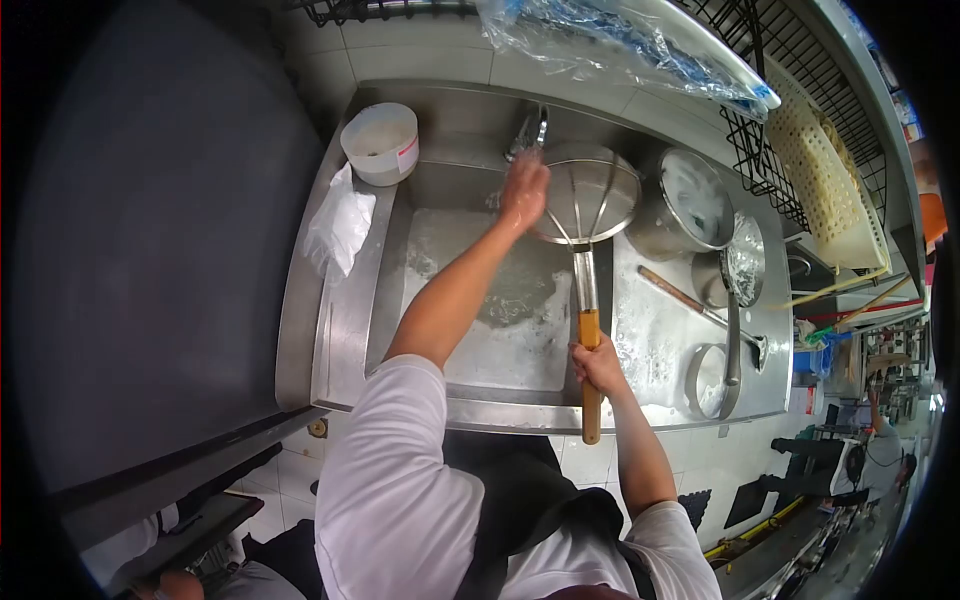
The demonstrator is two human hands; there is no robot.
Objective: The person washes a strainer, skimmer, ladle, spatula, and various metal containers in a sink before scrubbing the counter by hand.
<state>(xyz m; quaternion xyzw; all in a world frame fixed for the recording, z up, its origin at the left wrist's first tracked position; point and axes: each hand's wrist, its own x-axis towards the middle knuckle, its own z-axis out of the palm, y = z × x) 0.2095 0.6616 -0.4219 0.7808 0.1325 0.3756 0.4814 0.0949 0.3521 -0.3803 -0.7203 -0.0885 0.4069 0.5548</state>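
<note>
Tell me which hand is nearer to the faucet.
Left. The left hand is right by the faucet; the right hand is farther back, at the sink's front edge, holding the strainer by its handle.

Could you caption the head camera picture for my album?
At a steel sink, the right hand grips a strainer by its handle; the left hand is near the tap.

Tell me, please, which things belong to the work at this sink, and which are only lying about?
Likely in use:
- strainer, in the right hand
- tap, by the left hand

Apparently lying about:
- white bag
- round tub
- large pot
- wooden-handled tool
</note>
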